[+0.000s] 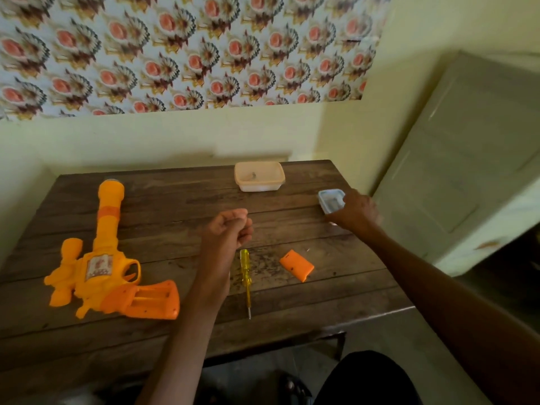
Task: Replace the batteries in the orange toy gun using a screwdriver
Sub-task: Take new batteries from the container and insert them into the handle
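Left grip (228, 229) is curled in a fist over the bench (175, 206); I see nothing in it. Right grip (356, 211) touches the small tub (328, 200), far right, but it is too blurry to tell if it holds. The orange toy gun (111, 267) lies near left with its battery slot open, and the lid (296, 266) is off, by the screwdriver (245, 276). I think the gun is light, hard plastic; I'd hold its fat handle.

Right hand (355, 213) grips blue tub (328, 200); left hand (230, 229) fisted; toy gun (99, 270) compartment open.
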